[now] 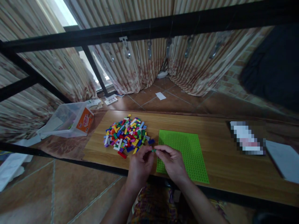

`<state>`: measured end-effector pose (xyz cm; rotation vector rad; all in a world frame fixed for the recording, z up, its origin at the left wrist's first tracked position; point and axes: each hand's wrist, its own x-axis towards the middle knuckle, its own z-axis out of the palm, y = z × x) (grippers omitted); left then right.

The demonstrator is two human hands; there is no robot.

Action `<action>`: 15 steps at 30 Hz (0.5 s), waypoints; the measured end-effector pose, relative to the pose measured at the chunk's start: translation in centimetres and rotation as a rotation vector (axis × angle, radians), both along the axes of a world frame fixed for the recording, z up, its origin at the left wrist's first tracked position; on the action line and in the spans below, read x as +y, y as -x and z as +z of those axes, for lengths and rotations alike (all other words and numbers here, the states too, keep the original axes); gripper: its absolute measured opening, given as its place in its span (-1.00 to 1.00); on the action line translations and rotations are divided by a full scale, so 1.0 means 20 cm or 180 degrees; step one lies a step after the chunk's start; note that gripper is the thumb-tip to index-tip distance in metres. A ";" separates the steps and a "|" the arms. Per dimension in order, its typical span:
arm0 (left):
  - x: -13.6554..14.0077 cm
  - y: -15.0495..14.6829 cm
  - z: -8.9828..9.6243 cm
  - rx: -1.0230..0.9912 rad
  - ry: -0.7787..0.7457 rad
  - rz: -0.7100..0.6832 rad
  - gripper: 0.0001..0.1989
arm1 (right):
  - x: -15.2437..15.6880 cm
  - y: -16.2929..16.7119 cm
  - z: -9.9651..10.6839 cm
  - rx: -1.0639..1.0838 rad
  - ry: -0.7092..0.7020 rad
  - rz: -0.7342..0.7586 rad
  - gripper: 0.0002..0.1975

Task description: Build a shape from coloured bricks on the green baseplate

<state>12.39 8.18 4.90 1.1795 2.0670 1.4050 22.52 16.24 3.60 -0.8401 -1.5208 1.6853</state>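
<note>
Between the fingertips of both hands is a small green toy brick (154,151), mostly covered by the fingers. My left hand (142,160) pinches it from the left, close to the near right side of a heap of mixed-colour toy bricks (127,133). From the other side my right hand (171,160) grips it with thumb and forefinger, above the left edge of a lime-green studded baseplate (184,152). A dark blue brick (151,141) lies just beyond the fingertips.
The wooden board (221,165) carries bricks and baseplate. A clear plastic bin (67,119) with an orange label stands at left. A pixelated blurred item (247,138) and white paper (283,160) lie at right. A black metal bar (144,32) with hanging clips crosses above.
</note>
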 end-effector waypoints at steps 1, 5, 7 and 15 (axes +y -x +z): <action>0.00 -0.01 0.00 -0.0035 -0.0060 0.0011 -0.89 | -0.01 0.00 0.01 0.0034 0.0016 -0.0024 -0.88; -0.01 -0.01 0.01 0.0073 -0.0171 0.0035 -0.88 | -0.01 -0.01 0.03 0.0153 0.0251 -0.0126 -0.89; -0.01 -0.01 0.01 0.0166 -0.0191 0.0032 -0.87 | -0.01 -0.01 0.03 0.0197 0.0398 -0.0144 -0.89; -0.03 -0.01 0.02 0.0551 -0.0393 -0.0078 -0.88 | -0.02 -0.03 0.06 0.0217 0.0620 -0.0138 -0.88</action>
